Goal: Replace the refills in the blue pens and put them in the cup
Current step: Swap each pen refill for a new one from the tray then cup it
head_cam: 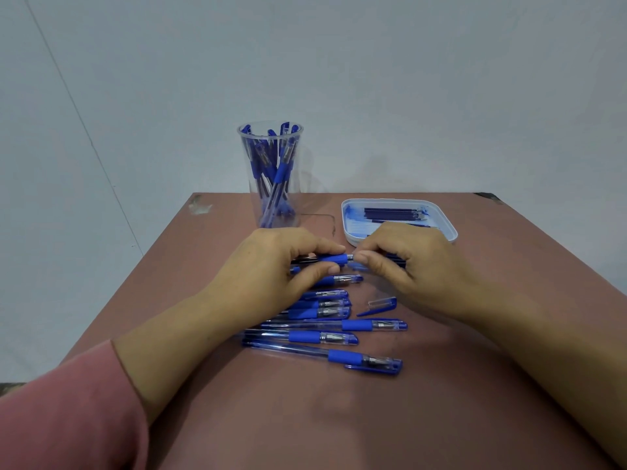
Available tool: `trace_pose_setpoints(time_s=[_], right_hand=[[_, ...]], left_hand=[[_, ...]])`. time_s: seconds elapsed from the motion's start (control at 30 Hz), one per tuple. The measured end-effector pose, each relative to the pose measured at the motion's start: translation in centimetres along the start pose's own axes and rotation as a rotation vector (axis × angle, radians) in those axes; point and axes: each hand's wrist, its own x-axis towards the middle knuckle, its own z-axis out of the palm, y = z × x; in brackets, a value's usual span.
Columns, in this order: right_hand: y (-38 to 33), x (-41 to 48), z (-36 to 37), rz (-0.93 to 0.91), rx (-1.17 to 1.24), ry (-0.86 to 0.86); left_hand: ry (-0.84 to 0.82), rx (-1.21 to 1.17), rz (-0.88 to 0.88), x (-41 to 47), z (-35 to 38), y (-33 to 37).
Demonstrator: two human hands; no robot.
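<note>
My left hand [271, 266] grips a blue pen [334, 259] by its rubber grip, just above the table. My right hand [403, 262] pinches the tip end of the same pen; its fingers hide the tip. Below the hands several capped blue pens [325, 337] lie in a loose row. A loose pen cap [380, 306] lies to the right of them. A clear plastic cup [271, 174] holding several blue pens stands at the table's back edge. A white tray [448, 228] with dark refills [393, 213] sits at the back right.
The brown table [305, 418] ends close behind the cup and tray, against a pale wall. Its left edge runs diagonally past my left forearm. A pink sleeve [68, 418] covers my left arm near the bottom left corner.
</note>
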Motion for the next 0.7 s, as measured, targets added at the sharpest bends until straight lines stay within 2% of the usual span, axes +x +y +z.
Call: trace_pose_setpoints(time_s=[0.43, 0.7], right_hand=[[-0.12, -0.12, -0.22, -0.001, 0.05, 0.009], [-0.32, 0.04, -0.03, -0.047, -0.007, 0.044]], left_hand=[[0.032, -0.011, 0.02, -0.01, 0.0, 0.19], [0.061, 0.009, 0.049, 0.0, 0.04, 0.17]])
